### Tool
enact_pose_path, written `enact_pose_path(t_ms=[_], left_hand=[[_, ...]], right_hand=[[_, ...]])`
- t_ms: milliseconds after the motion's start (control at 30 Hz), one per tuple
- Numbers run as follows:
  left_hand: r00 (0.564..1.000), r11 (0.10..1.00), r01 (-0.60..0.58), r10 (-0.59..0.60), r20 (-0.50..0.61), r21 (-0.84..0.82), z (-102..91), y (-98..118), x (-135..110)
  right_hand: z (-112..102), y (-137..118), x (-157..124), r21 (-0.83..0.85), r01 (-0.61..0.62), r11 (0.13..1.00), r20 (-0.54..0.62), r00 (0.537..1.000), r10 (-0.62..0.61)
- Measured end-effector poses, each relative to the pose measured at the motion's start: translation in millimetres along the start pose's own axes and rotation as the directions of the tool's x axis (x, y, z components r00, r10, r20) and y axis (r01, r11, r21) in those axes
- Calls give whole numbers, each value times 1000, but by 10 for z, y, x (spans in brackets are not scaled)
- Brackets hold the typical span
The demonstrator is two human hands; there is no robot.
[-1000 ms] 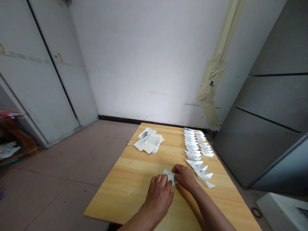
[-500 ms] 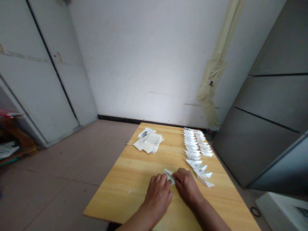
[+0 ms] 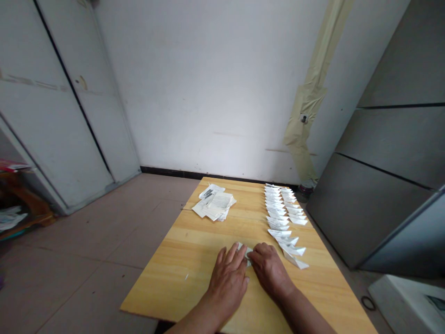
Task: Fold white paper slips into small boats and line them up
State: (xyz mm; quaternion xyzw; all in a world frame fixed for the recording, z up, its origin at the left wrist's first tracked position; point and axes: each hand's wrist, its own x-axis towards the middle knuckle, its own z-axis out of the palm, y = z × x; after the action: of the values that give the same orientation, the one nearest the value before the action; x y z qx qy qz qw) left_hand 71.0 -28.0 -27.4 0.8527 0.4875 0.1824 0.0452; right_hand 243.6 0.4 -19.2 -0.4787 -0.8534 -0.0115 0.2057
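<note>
A small piece of folded printed paper (image 3: 249, 251) lies on the wooden tabletop (image 3: 174, 260), mostly covered by my hands. My left hand (image 3: 228, 274) rests flat across its left side, fingers stretched out over it. Curled fingers of my right hand (image 3: 270, 266) pinch the paper's right edge; their tips are partly hidden. To the right, folded paper pieces with pointed ends, like paper boats (image 3: 278, 224), stand in two rows, the nearest ones close to my right hand. Beyond my left hand is a loose pile of flat printed paper sheets (image 3: 217, 205).
A tiny white scrap (image 3: 187, 277) lies on the table's left part. The far table edge meets the white wall (image 3: 215, 93). Grey panels (image 3: 375, 204) stand to the right, with a white box (image 3: 406, 301) below. White cabinet doors (image 3: 62, 116) are at the left.
My left hand's fingers have straightened and slid forward over the paper, covering more of it. My right hand stays nearly in place at the right edge.
</note>
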Motion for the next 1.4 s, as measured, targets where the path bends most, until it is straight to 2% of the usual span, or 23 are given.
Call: enact_pose_path(t_ms=[233,500,967,1400], left_hand=[[999,999,46,-46,26,-19,-27,-3,12],[997,999,43,-42,68,-12,-27,-57,1],[998,999,40,-40,38,13,11,-43,-28],[989,994,107,-104,104,-30,-25,-46,52]], right_hand=[[-41,-3,-23,0,34,999,29,999,-34],[-93,23,-94,29,90,996,42,995,-91],[-116,24,-185,-42,53,998,40,998,-51],[-19,67,-190,-34,79,996,-72,994,-82]])
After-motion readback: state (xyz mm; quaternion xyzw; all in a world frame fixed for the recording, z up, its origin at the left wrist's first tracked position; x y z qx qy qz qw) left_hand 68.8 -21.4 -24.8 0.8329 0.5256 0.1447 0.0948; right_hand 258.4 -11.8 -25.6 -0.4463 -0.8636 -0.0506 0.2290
